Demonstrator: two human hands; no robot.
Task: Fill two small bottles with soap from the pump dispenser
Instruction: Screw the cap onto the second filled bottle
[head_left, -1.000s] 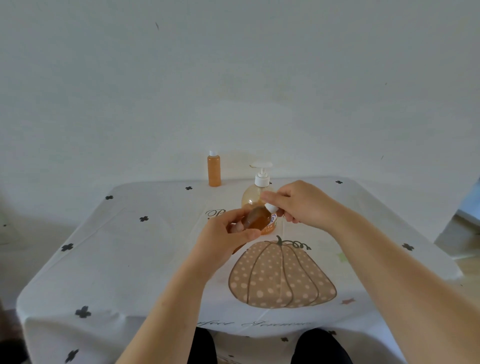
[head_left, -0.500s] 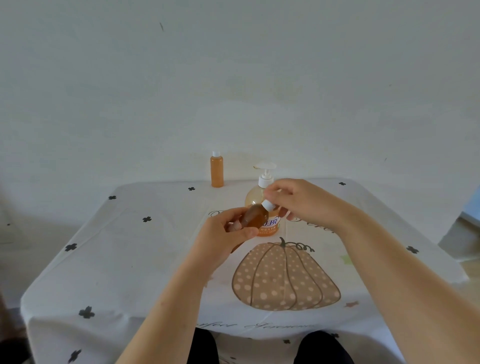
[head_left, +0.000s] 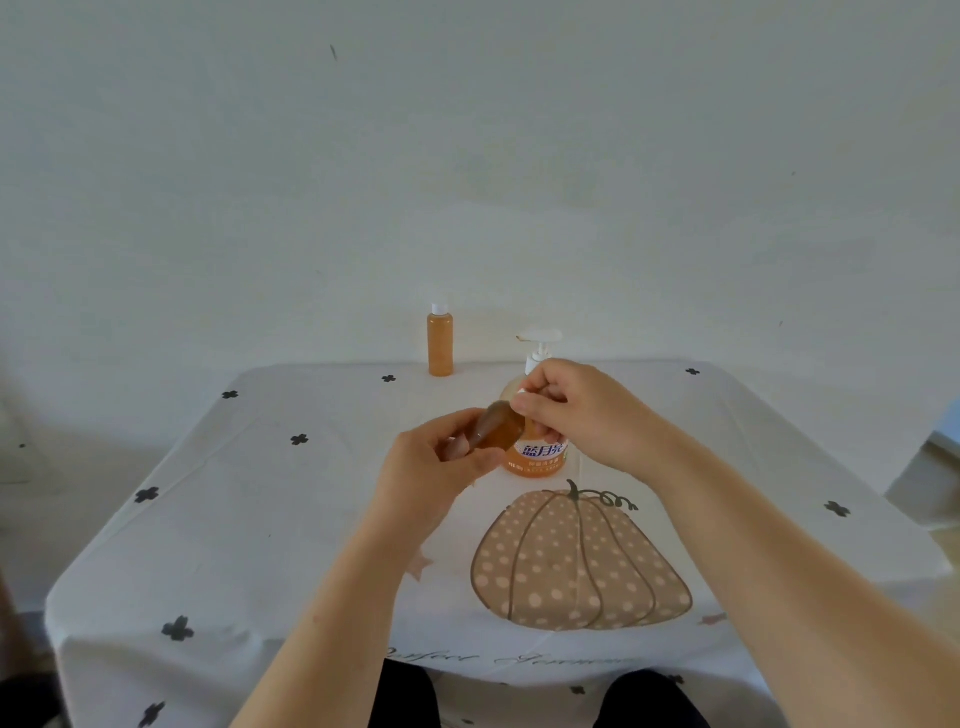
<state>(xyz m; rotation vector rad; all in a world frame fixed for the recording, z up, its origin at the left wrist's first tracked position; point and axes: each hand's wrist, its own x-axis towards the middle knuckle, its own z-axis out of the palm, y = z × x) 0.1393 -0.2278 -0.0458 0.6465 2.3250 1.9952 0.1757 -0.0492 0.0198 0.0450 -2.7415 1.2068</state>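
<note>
My left hand (head_left: 434, 467) grips a small amber bottle (head_left: 497, 427) of soap, tilted with its neck up and to the right, above the table. My right hand (head_left: 582, 410) pinches the bottle's white cap (head_left: 519, 402) at the neck. Right behind them stands the pump dispenser (head_left: 540, 452), orange soap inside, white pump head on top, partly hidden by both hands. A second small bottle (head_left: 440, 340), full of orange soap and capped white, stands upright at the table's far edge.
The table wears a white cloth (head_left: 260, 519) with small black crosses and a large dotted pumpkin print (head_left: 576, 561) near the front. A plain white wall stands just behind the table. My knees show below the front edge.
My right hand has closed further over the cap and turned at the bottle's neck. The bottle stays in my left hand, slightly more hidden. The view has shifted a little.
</note>
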